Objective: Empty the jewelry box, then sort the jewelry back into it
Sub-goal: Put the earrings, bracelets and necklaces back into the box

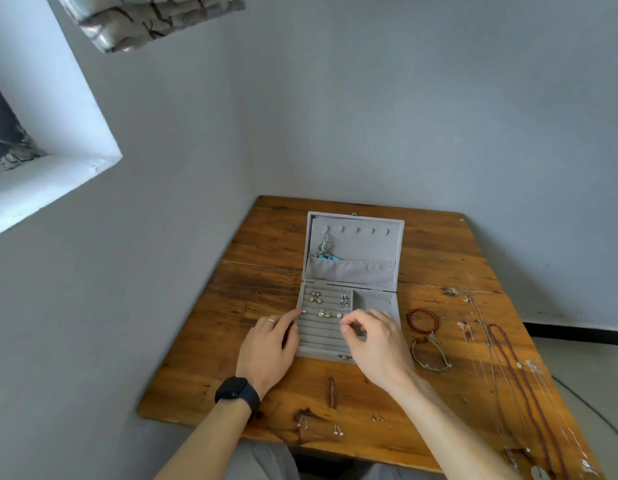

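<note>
While I sit at the wooden table [231, 386], the grey jewelry box [397, 308] lies open in front of me, a little toward 12 o'clock from the table's middle, its lid [356, 244] leaning back. A silver and blue dangling piece [323, 249] hangs from the lid's hook nearest 9 o'clock, above the pocket. In the slotted rows on the 9 o'clock side of the base sit a flower-shaped pair [315, 296], a sparkling pair [344, 301] and a third pair [324, 314].

My left hand [269, 348], with a black watch [237, 393] on its wrist, lies relaxed and fairly flat at the box's 9 o'clock edge, its forefinger stretched out to the rim. My right hand [373, 344] hovers over the lower rows, its fingers curled, thumb and forefinger drawn narrowly together; whether a small piece sits between them I cannot tell.

At 3 o'clock from the box lie a red bead bracelet [423, 322] and, just toward me, a green cord bracelet [430, 356]. Farther toward 3 o'clock the long necklaces [519, 375] stretch out. A few loose small earrings [338, 432] lie near the table's 6 o'clock edge.
</note>
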A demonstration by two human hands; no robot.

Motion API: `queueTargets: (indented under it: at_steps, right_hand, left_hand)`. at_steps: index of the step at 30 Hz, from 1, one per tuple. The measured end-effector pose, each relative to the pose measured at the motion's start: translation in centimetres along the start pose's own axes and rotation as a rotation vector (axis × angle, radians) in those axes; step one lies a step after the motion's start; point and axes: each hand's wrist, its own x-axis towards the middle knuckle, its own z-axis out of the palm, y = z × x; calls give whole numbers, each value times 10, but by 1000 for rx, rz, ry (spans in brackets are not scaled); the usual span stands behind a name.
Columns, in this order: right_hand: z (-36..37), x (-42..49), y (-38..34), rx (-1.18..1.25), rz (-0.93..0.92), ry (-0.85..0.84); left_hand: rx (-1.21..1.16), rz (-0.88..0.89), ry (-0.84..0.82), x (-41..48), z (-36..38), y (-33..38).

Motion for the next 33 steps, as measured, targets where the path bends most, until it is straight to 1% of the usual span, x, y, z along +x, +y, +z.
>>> queueTargets:
  at_steps: [3,8,11,14,21,25,27,31,33]
  right_hand:
    - [6,23,-9,-85,-20,-42]
    - [22,52,-25,-199,-56,-164]
    - [30,62,-32,-292,-85,-209]
    - [33,68,-36,-371,-59,-277]
    - [33,76,-43,-424,-13,-302]
    - [34,79,-46,-448,-24,-248]
    - [35,79,-46,-445,-14,-236]
    - [37,77,-43,-448,-21,-224]
    - [39,76,-41,-451,-19,-220]
  left_hand:
    - [14,10,31,-4,4,-2]
    - [55,13,26,-3,6,-4]
    - [59,7,31,-4,6,-2]
    - [46,25,59,-4,6,-2]
    - [64,72,145,-6,11,-6]
    - [69,71,172,-6,13,-7]
    - [83,28,134,-5,13,-8]
    - [80,-94,-53,-5,13,-8]
    - [86,-119,-96,-5,12,-9]
